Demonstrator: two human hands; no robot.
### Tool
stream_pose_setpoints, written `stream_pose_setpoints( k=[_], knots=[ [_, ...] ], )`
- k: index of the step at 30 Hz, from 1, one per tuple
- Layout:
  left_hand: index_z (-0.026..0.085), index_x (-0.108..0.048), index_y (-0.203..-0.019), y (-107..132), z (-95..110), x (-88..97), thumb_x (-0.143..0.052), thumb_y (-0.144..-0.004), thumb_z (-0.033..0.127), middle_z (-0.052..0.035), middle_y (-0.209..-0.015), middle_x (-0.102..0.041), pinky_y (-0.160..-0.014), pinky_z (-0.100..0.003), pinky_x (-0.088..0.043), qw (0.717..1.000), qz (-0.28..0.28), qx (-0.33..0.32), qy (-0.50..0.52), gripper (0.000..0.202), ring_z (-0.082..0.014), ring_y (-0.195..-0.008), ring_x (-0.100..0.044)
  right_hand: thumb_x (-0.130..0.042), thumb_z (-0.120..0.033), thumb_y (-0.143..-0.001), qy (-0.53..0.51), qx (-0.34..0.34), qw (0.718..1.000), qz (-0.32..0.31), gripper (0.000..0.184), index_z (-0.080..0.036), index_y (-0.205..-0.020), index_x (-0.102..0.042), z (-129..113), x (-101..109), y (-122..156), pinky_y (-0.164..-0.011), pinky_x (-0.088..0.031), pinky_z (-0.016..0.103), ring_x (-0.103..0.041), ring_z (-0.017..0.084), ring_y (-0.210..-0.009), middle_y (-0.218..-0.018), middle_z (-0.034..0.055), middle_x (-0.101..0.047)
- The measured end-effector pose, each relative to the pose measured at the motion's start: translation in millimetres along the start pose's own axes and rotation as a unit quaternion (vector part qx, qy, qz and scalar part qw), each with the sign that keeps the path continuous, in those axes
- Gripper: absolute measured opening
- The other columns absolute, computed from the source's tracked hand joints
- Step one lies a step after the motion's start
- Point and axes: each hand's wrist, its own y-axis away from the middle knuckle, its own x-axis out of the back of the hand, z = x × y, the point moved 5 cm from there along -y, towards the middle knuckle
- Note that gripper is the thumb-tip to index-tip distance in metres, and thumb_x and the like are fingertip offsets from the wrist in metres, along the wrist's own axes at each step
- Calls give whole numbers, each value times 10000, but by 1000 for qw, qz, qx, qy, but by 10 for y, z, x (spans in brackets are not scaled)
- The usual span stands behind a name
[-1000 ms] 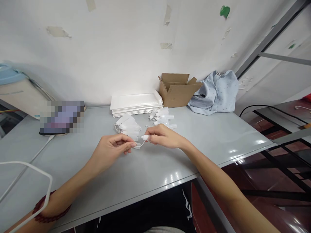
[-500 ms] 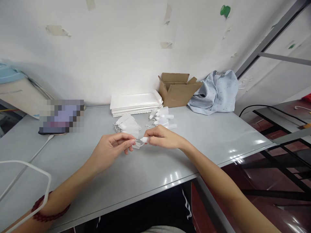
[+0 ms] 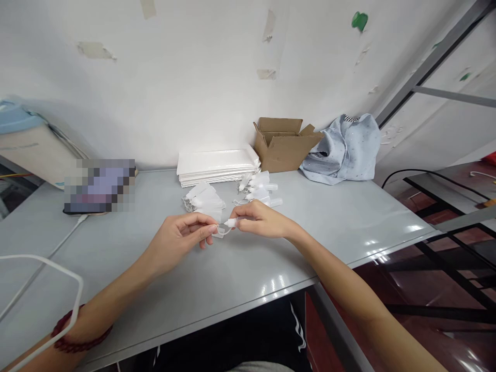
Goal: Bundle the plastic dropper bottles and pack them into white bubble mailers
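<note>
In the head view my right hand (image 3: pixel 258 219) grips a small needle-tip squeeze bottle (image 3: pixel 231 223), its white collar and thin needle pointing left and its body mostly hidden by my fingers. A thin white strap (image 3: pixel 223 233) loops from the collar towards my left hand (image 3: pixel 189 232). My left thumb and forefinger are pinched together right at the needle's end; what lies between them is too small to make out. Just behind my hands, translucent white bottles lie in a fanned pile (image 3: pixel 207 197). More bottles (image 3: pixel 260 192) lie in a second group to its right.
Against the wall rests a stack of flat white packets (image 3: pixel 217 164), beside an open cardboard box (image 3: pixel 289 152) and a light-blue cloth (image 3: pixel 343 155). At left are a phone (image 3: pixel 103 188) with a white cable and a blue-lidded container (image 3: pixel 31 147). A white cord (image 3: pixel 75 279) crosses near my left forearm.
My hands stay almost where they were. The left fingertips have shifted very slightly right, towards the bottle; the camera view has moved a little.
</note>
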Motion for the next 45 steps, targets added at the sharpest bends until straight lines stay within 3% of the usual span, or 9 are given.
stream_pose_setpoints(
  k=[14,29,37,45],
  knots=[
    [197,-671,-841,5,-23,2,-604,-829,403,17,-633,-639,-614,-247,-481,1000,-16,7,-3,217,-128,-578,-573,-496,-400,-876,-24,2,1000,-4,305,-141,-729,-561,1,-16,-9,-531,-281,218,-370,81,-573,-616,-40,-436],
    [203,-668,-839,-16,-22,-15,-589,-838,422,13,-640,-633,-624,-258,-473,999,-37,14,-5,233,-130,-586,-567,-493,-363,-873,-10,1,1000,1,271,-137,-753,-583,-5,-32,-12,-528,-285,216,-385,83,-574,-615,-37,-452],
    [205,-671,-805,24,11,-33,-606,-814,400,17,-611,-626,-595,-234,-498,999,-12,2,-31,206,-133,-587,-580,-491,-322,-864,30,7,1000,-1,258,-132,-716,-582,-30,-55,-11,-504,-254,218,-341,71,-521,-543,-58,-385],
    [205,-668,-790,66,10,-65,-590,-819,388,20,-584,-609,-573,-236,-500,999,7,-6,-40,201,-136,-567,-583,-491,-258,-822,1,4,1000,16,194,-134,-702,-580,-13,-114,-30,-515,-267,216,-348,72,-530,-548,-58,-394]
  ],
)
